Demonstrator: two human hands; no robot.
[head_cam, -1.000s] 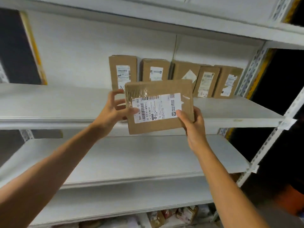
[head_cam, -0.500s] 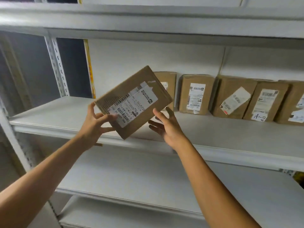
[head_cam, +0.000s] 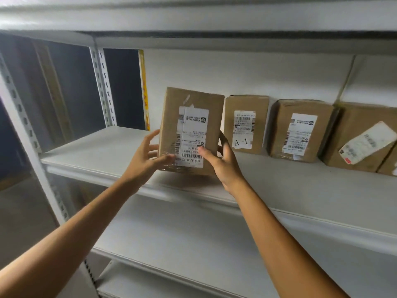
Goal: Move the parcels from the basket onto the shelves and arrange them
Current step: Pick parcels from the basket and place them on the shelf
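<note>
A flat brown cardboard parcel (head_cam: 190, 117) with a white shipping label stands on end over the white shelf (head_cam: 103, 151), at the left end of a row of parcels. My left hand (head_cam: 148, 158) grips its lower left corner, and my right hand (head_cam: 221, 162) holds its lower right edge with the thumb on the label. To its right an upright parcel marked A-1 (head_cam: 246, 124) leans against the back wall, followed by another labelled box (head_cam: 300, 131) and a larger one (head_cam: 361, 136). The basket is out of view.
A perforated metal upright (head_cam: 104, 87) stands at the shelf's left end, with dark space behind it. Another shelf board (head_cam: 193, 16) runs close overhead. Lower shelves (head_cam: 193, 244) sit beneath my arms. The shelf left of the held parcel is bare.
The parcel has turned from a tilted, landscape pose to upright and moved right and back over the shelf, next to the A-1 parcel. My right hand has taken hold of it again.
</note>
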